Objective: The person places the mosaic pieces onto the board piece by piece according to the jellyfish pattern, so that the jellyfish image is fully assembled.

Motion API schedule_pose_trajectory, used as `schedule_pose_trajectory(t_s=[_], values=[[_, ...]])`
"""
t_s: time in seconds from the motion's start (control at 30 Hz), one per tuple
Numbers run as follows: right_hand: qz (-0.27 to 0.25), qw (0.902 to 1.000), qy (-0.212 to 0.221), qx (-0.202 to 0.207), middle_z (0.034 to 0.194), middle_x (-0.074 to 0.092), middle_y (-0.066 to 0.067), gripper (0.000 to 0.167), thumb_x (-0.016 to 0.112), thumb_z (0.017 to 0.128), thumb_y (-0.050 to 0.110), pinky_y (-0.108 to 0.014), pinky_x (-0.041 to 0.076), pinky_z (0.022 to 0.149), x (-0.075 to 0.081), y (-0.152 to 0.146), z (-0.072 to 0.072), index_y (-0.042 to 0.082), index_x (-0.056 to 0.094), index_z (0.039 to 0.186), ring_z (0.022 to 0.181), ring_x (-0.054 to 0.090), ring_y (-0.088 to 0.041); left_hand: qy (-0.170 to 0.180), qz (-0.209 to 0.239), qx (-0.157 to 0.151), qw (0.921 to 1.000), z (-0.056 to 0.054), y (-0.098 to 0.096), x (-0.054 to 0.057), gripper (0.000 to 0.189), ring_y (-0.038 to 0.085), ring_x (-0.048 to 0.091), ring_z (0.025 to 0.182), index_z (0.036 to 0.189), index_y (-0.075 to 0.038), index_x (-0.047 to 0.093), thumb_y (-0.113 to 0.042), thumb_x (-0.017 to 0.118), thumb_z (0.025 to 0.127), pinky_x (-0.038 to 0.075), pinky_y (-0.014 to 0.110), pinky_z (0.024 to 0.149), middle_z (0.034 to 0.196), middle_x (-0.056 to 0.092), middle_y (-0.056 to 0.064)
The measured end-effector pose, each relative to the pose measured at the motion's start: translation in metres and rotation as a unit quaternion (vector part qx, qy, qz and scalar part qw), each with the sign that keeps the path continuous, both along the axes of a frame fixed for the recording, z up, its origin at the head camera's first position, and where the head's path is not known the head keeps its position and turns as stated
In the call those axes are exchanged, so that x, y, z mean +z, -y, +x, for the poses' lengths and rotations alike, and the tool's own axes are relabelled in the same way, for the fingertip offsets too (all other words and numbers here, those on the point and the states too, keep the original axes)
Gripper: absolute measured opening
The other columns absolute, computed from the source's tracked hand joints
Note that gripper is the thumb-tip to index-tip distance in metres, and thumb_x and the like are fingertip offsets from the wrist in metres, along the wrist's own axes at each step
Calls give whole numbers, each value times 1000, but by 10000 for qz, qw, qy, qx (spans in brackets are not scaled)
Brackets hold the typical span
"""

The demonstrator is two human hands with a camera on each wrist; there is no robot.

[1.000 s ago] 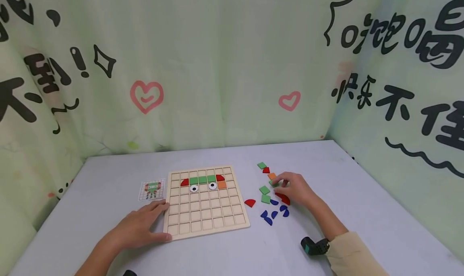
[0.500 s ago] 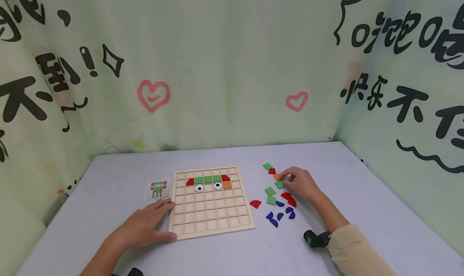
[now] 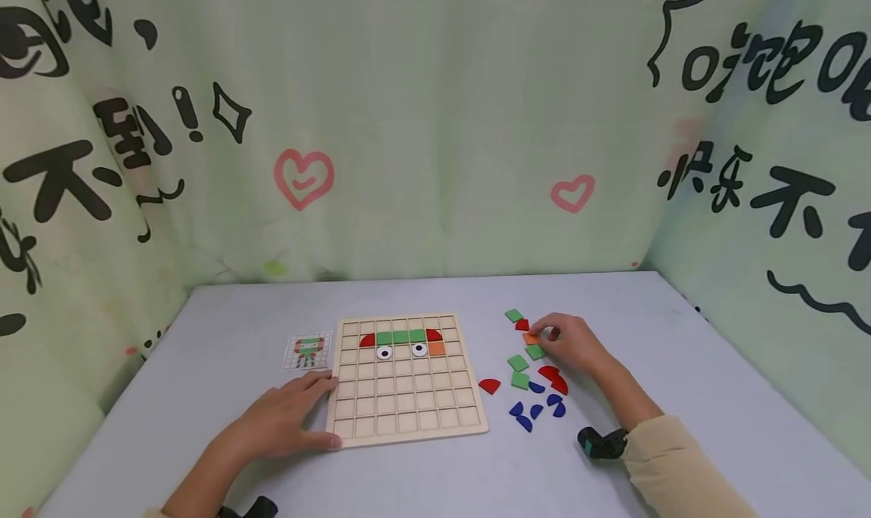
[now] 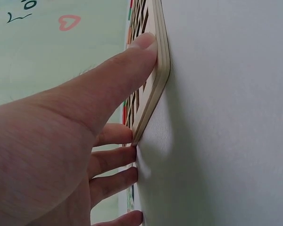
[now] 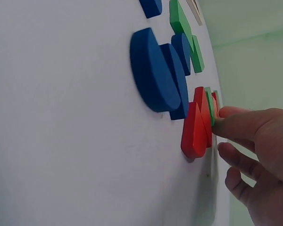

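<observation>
1. L hand (image 3: 289, 420): fingers spread along left edge of wood grid board (image 3: 406, 401), thumb on its near corner; board's edge looks layered, corner rounded.
2. R hand (image 3: 574, 344): fingers bent, tips at flat orange square tile (image 3: 531, 339) on table, R of board; can't tell if pinching.
3. Set on board: 3 green squares (image 3: 401, 337), 2 red quarter-rounds (image 3: 367, 340), 2 round eye discs (image 3: 384, 353), 1 orange square (image 3: 436, 348).
4. Loose nearby: 4 green tiles (image 3: 519, 363), 4 red wedges (image 3: 490, 386), 6 thick, curved blue pcs (image 5: 153, 77).
5. L of board: printed grid card (image 3: 308, 351).
</observation>
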State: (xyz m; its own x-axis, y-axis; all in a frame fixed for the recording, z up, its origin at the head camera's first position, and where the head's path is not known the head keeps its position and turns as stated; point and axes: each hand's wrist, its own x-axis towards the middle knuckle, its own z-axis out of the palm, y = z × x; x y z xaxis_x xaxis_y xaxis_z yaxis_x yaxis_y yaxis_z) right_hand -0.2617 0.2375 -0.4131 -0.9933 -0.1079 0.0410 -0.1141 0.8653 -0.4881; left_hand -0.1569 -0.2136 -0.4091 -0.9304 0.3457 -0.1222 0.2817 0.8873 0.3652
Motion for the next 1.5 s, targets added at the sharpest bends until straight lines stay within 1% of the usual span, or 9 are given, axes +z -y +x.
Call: schedule_pose_trajectory(t_s=[0.1, 0.3, 0.47, 0.6, 0.7, 0.87, 1.03, 1.3, 1.5], values=[[17, 10000, 32, 49, 107, 66, -12, 21, 67, 88, 8, -26, 50, 68, 2, 0, -1, 11, 72, 108, 90, 54, -23, -8, -10, 11, 10000, -1, -1, 0, 90, 34, 43, 135, 140, -15, 49, -63, 76, 69, 39, 59, 100, 149, 42, 10], [-20, 9998, 24, 174, 101, 66, -9, 19, 68, 86, 7, -25, 49, 67, 3, 3, -2, 11, 72, 104, 87, 52, -22, 87, 10, 74, 9999, -1, -1, 0, 92, 35, 42, 137, 141, -15, 48, -63, 76, 68, 37, 62, 102, 150, 41, 11], [-75, 9997, 41, 210, 96, 63, -8, 19, 69, 85, 8, -23, 47, 60, 3, 11, -2, 11, 72, 104, 83, 50, -21, 104, 37, 85, 9999, -1, -1, 1, 92, 35, 41, 137, 141, -15, 48, -63, 75, 69, 37, 61, 102, 151, 41, 11], [-123, 9990, -108, 423, 93, 64, -6, 21, 72, 84, 10, -24, 47, 58, 4, 20, -3, 11, 72, 104, 80, 50, -19, 56, 18, 71, 10000, -1, -1, 1, 90, 34, 41, 137, 141, -16, 48, -63, 76, 69, 38, 59, 102, 151, 41, 11], [-172, 9973, -190, 686, 95, 65, -5, 21, 73, 83, 10, -23, 47, 59, 6, 30, -4, 11, 72, 104, 81, 51, -18, 52, 41, 74, 10000, -2, -2, 1, 89, 34, 41, 137, 141, -16, 48, -62, 76, 70, 37, 59, 103, 150, 41, 11], [-289, 9942, -147, 1025, 98, 68, -2, 17, 73, 84, 12, -22, 46, 61, 9, 52, -5, 14, 72, 101, 81, 52, -16, 51, 93, 59, 9999, -1, -3, 2, 88, 34, 41, 138, 140, -15, 49, -60, 77, 70, 37, 60, 103, 150, 42, 11], [-368, 9895, -289, 1365, 97, 70, 0, 16, 72, 84, 11, -22, 46, 63, 13, 74, -6, 15, 73, 99, 81, 53, -15, 32, 67, 78, 9999, 1, -2, 4, 88, 34, 41, 138, 140, -14, 49, -59, 77, 70, 37, 59, 103, 150, 42, 11], [-496, 9852, -281, 1614, 97, 70, 2, 16, 72, 84, 11, -23, 45, 64, 12, 98, -6, 16, 73, 99, 80, 53, -14, 51, 70, 136, 9999, -1, -3, 4, 88, 33, 41, 138, 140, -15, 49, -57, 79, 70, 36, 61, 104, 151, 42, 10], [-647, 9819, -112, 1774, 96, 70, 2, 17, 74, 83, 12, -23, 46, 64, 10, 111, -10, 15, 73, 100, 80, 53, -14, 61, 48, 143, 9999, -1, -4, 4, 87, 33, 41, 138, 140, -15, 49, -57, 78, 70, 36, 60, 104, 151, 41, 9]])
